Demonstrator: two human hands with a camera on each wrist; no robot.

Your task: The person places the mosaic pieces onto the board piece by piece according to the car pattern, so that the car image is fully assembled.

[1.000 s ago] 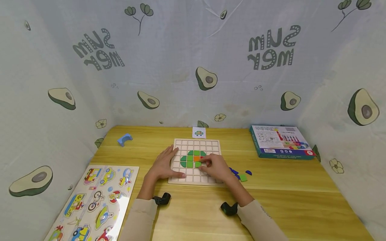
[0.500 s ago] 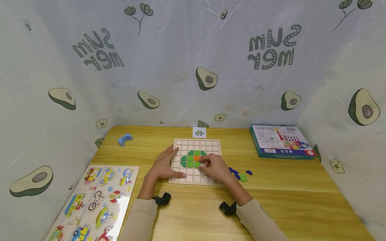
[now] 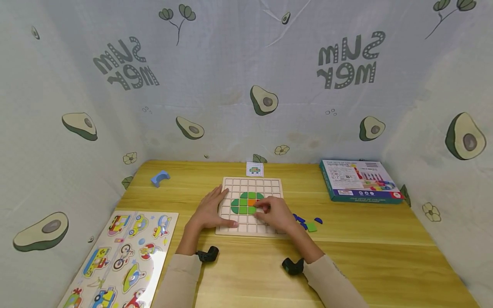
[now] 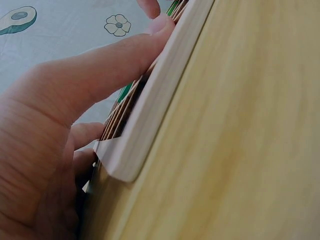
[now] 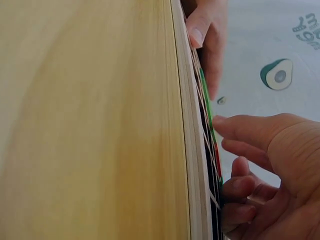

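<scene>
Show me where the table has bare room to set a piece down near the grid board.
Bare wood lies between the grid board and the game box, and left of the board toward the blue arch block. It is crowded just right of the right hand, where loose tiles lie; the left hand covers the board's left edge.

Pale wooden grid board (image 3: pixel 251 185) lies flat mid-table, square cells mostly bare; a rounded cluster of green tiles (image 3: pixel 240 205) fills its centre with one orange tile (image 3: pixel 252 196) at the top, a red tile (image 3: pixel 259 202) showing at the right
</scene>
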